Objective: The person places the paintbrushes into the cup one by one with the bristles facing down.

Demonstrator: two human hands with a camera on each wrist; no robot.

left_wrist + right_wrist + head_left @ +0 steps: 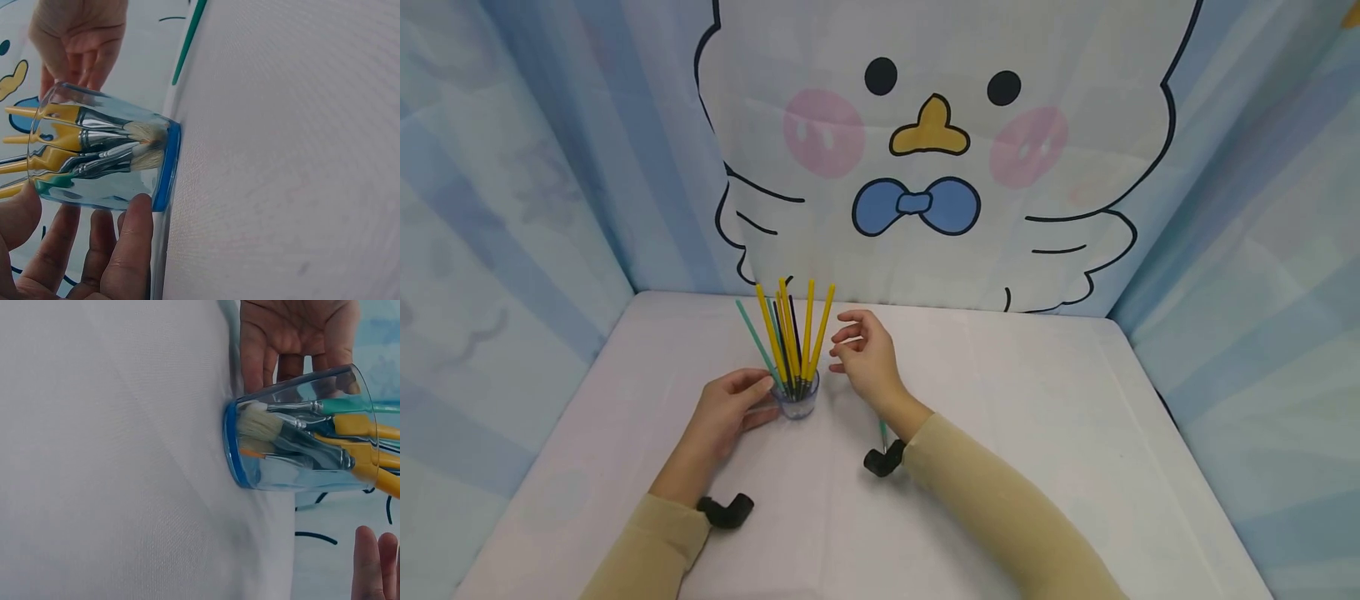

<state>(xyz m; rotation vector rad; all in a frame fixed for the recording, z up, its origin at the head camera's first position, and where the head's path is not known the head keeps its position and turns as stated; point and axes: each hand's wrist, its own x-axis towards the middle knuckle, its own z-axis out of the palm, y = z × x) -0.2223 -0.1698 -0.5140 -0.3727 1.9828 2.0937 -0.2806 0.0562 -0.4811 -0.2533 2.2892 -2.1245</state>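
A clear plastic cup (797, 407) with a blue base (234, 447) stands upright on the table. Several paintbrushes (822, 329) lean in it bristles down, with yellow, green and dark handles. My left hand (722, 410) is at the cup's left side, fingers fairly straight and fingertips right at its wall. In the left wrist view its thumb (22, 215) lies by the rim. On the other side, my right hand (868, 358) is held up with loosely bent fingers, holding nothing, a small gap from the cup. Beneath the right wrist lies a green-handled brush (882, 432), partly hidden.
A pale cloth covers the table (1045, 467). Behind it hangs a curtain (925, 267) printed with a cartoon bird, with blue curtains at both sides. Black curved pieces (726, 510) stick out at both wrists.
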